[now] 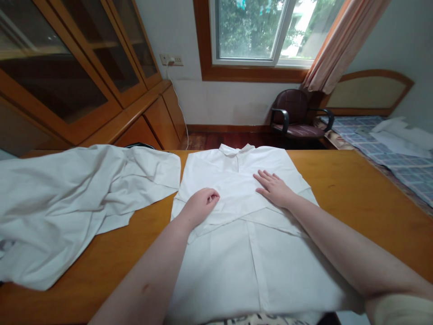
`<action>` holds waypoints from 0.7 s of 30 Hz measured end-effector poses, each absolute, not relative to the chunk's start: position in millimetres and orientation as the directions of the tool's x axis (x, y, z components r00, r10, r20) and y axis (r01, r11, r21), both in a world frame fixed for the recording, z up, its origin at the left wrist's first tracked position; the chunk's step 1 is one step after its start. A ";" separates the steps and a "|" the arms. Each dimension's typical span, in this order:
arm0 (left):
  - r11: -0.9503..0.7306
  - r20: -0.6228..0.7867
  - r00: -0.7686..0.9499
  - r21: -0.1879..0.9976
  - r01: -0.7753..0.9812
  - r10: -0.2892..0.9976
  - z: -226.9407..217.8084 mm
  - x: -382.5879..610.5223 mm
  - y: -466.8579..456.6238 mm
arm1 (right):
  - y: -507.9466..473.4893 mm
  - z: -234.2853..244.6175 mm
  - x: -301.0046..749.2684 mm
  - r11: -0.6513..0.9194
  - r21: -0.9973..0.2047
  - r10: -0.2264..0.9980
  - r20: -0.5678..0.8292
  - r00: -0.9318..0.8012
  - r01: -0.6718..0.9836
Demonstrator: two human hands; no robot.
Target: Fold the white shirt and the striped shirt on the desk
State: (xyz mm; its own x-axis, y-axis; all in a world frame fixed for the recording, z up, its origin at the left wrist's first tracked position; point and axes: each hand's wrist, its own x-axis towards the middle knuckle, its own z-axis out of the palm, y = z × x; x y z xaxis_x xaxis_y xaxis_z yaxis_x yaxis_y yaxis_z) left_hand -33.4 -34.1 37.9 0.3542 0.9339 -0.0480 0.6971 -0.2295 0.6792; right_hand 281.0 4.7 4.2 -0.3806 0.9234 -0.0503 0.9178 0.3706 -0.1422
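Observation:
A white button-front shirt [223, 266] lies on the table in front of me, its collar at the far end and its hem at my near side. Both sleeves are folded inward across the chest and cross over each other. My left hand [202, 205] rests on the left part of the folded sleeves, fingers curled in and thumb close to the forefinger; nothing shows between them. Flat on the right side of the shirt's chest, below the collar, is my right hand [273, 187], with its fingers spread.
A crumpled white cloth [84, 189] covers the left of the wooden table [365, 203]. Beyond the table's far edge stand a glass-door cabinet [135, 104] and an armchair [294, 113]. A bed [379, 135] with a plaid cover is at the right.

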 end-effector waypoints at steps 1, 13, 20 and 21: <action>-0.230 -0.026 0.333 0.672 0.704 0.943 36.3 -34.8 -32.6 | 4.3 1.9 285.5 0.329 -0.134 0.938 -0.066 -0.340 0.935; -0.201 -0.009 0.276 0.663 0.721 0.961 24.2 -44.5 -23.5 | 36.3 2.8 355.2 -0.177 -0.069 0.981 -0.087 0.171 0.982; -0.092 0.032 0.090 0.575 0.813 0.995 16.8 -53.0 -14.4 | 46.1 2.7 359.0 -0.327 -0.114 0.945 -0.027 0.326 0.938; -0.088 0.025 0.090 0.573 0.815 0.996 17.7 -52.7 -14.0 | 50.6 4.8 360.2 -0.348 -0.129 0.937 -0.014 0.349 0.929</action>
State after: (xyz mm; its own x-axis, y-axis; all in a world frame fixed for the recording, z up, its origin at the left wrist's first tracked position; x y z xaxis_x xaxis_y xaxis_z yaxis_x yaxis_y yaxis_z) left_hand -52.7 -14.0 17.7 0.0898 0.9956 0.0250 0.8151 -0.0879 0.5726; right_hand 360.2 50.6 4.8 0.3487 0.9371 -0.0143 0.9287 -0.3476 -0.1294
